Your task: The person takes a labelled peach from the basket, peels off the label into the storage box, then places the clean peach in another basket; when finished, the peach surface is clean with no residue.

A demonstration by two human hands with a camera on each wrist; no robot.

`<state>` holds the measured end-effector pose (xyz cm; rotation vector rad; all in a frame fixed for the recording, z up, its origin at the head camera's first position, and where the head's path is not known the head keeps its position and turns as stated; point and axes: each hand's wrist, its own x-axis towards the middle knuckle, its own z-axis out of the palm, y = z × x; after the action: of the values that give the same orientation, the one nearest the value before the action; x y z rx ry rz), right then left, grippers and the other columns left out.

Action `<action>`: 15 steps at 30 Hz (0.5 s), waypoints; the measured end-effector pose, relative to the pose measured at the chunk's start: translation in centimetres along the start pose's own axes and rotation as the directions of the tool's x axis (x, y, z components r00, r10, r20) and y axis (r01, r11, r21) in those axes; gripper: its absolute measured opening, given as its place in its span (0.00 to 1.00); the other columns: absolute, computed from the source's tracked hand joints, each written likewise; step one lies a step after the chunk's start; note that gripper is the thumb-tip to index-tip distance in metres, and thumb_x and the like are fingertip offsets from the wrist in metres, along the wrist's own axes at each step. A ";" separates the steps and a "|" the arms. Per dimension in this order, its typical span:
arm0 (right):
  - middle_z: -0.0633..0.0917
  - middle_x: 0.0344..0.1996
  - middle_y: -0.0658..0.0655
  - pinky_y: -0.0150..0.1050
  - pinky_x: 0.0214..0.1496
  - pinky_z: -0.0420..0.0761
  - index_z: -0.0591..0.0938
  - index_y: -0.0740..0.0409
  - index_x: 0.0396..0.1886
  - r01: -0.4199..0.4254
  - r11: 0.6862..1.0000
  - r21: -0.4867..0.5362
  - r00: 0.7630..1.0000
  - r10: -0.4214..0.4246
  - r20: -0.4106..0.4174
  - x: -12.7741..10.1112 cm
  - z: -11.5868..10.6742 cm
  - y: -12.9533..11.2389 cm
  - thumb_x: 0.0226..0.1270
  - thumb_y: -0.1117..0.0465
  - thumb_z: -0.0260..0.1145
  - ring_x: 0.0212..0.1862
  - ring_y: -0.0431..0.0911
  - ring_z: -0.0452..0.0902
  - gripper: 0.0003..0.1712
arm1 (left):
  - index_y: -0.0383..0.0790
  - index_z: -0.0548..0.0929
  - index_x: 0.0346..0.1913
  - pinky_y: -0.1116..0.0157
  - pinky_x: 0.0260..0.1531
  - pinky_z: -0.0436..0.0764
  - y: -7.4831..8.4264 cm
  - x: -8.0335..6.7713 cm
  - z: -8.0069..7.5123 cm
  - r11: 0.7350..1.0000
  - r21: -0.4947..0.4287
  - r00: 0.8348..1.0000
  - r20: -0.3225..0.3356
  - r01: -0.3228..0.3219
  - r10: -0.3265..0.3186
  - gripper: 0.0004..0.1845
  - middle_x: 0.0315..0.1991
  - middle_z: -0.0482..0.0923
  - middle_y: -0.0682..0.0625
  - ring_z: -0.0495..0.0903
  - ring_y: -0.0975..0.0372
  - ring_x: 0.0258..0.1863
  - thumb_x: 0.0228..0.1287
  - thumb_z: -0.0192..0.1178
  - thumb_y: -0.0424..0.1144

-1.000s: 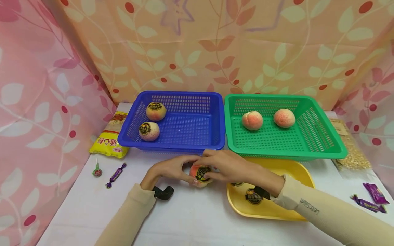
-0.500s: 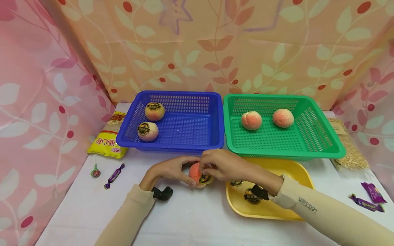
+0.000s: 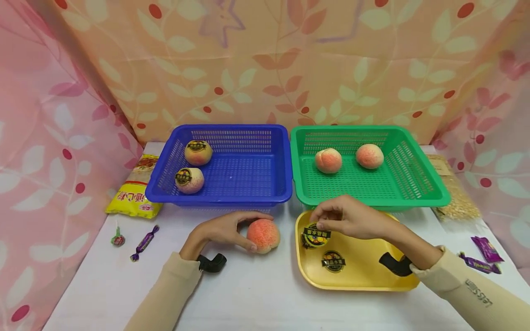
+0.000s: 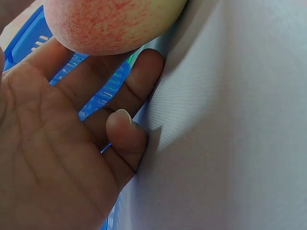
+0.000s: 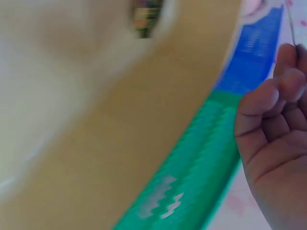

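Left hand (image 3: 225, 229) curls around bare peach (image 3: 263, 235) on white table (image 3: 256, 294). Right hand (image 3: 352, 218) pinches peeled sticker (image 3: 316, 233) over yellow tray (image 3: 364, 276), beside another sticker (image 3: 333, 260).

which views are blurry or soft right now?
Head: sharp, evenly lit, soft shadow under the peach. Left wrist: peach and left hand close but crisp. Right wrist: heavy blur across the yellow tray and green basket; only the right hand reads fairly clearly.
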<state>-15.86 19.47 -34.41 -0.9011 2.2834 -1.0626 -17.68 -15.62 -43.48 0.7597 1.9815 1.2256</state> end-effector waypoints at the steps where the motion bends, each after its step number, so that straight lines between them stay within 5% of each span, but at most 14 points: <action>1: 0.89 0.37 0.47 0.30 0.35 0.81 0.88 0.53 0.47 -0.015 1.000 -0.007 1.000 0.015 0.008 -0.5 0.0 0.6 0.74 0.61 0.66 0.31 0.34 0.78 0.08 | 0.59 0.73 0.72 0.54 0.72 0.67 0.0 -0.1 0.0 1.000 0.004 1.000 -0.002 0.001 -0.001 0.41 0.71 0.72 0.58 0.68 0.59 0.71 0.54 0.78 0.44; 7: 0.87 0.31 0.48 0.28 0.28 0.73 0.87 0.57 0.50 -0.074 0.994 -0.075 0.997 0.075 0.008 -2.9 0.0 3.4 0.72 0.63 0.66 0.25 0.32 0.70 0.10 | 0.57 0.73 0.72 0.55 0.72 0.68 -0.1 -0.1 -0.1 0.999 0.041 0.999 -0.011 -0.034 0.034 0.41 0.71 0.73 0.58 0.69 0.59 0.71 0.54 0.78 0.44; 15: 0.87 0.42 0.54 0.30 0.36 0.80 0.84 0.63 0.55 -0.122 0.989 -0.078 0.991 0.125 0.040 -3.5 -0.1 5.0 0.71 0.68 0.66 0.36 0.36 0.75 0.15 | 0.55 0.72 0.73 0.56 0.71 0.70 -0.2 0.0 0.0 0.998 0.052 0.999 -0.001 -0.042 0.042 0.41 0.70 0.73 0.57 0.71 0.59 0.69 0.55 0.78 0.44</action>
<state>-15.44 24.49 -37.87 -0.7926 2.3224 -0.8994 -17.69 -15.69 -43.69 0.8303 2.0149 1.2039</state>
